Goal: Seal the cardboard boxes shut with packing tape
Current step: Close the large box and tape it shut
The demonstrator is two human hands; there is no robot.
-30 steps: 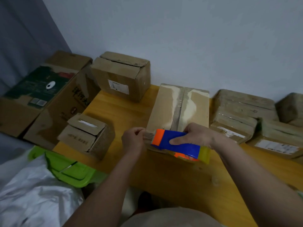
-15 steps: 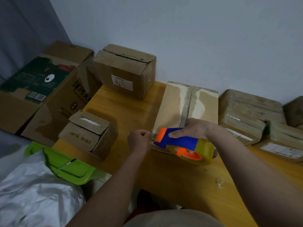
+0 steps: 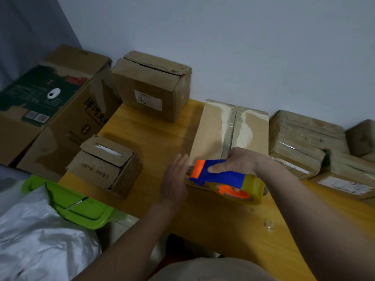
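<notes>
A long cardboard box point(image 3: 215, 130) lies on the wooden table point(image 3: 154, 138) in front of me, its two top flaps closed along a centre seam with torn white patches. My right hand point(image 3: 237, 161) grips a blue and orange tape dispenser point(image 3: 221, 176) with a yellowish tape roll point(image 3: 253, 189), held at the box's near end. My left hand point(image 3: 173, 183) is flat, fingers extended, against the box's near left corner, holding nothing.
A small box point(image 3: 105, 165) with raised flaps sits at the table's left edge, a larger box point(image 3: 152, 86) at the back left. Taped boxes point(image 3: 300, 138) are stacked on the right. Big cartons point(image 3: 46, 102) stand left; a green bin point(image 3: 77, 205) and silver plastic sheet point(image 3: 40, 240) lie below.
My left hand has unclenched and now lies flat against the box's corner. The dispenser has tilted so its roll faces me and hangs at the box's near end.
</notes>
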